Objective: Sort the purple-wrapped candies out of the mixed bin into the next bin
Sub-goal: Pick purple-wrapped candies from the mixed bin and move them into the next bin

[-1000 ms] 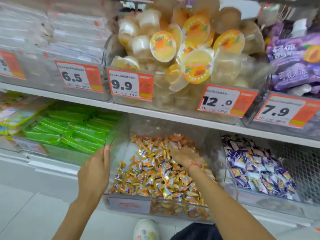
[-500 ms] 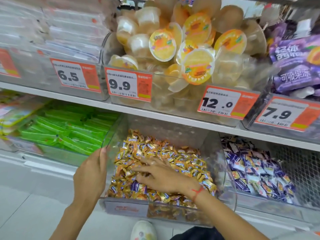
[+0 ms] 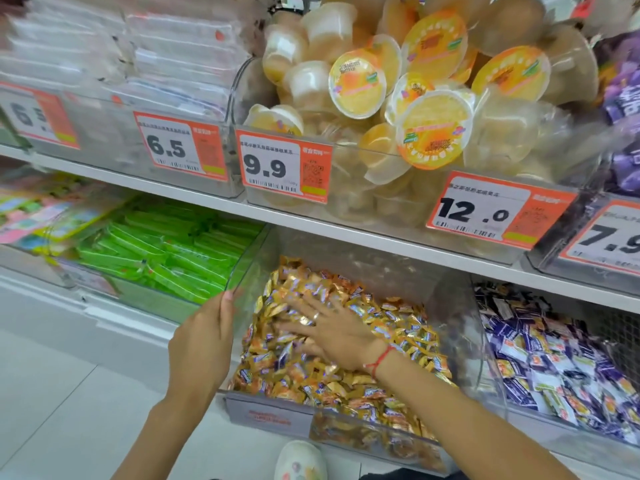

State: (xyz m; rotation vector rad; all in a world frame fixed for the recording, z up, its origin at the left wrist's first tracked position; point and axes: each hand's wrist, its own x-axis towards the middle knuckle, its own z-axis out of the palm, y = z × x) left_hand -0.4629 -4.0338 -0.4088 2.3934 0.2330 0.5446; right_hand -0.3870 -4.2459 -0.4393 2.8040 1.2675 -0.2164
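Gripping the mixed bin's (image 3: 239,278) edge, left hand (image 3: 204,341); right hand (image 3: 332,327) flat on candies (image 3: 398,327).

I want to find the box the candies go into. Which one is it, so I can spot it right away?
Look at the lower shelf, under the jelly cups. The right hand lies flat on the bin of gold candies; the next bin on its right side is the one. Its candies are purple and white, not gold or green.

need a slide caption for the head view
Right hand flat on gold candies, left hand holding the bin wall.
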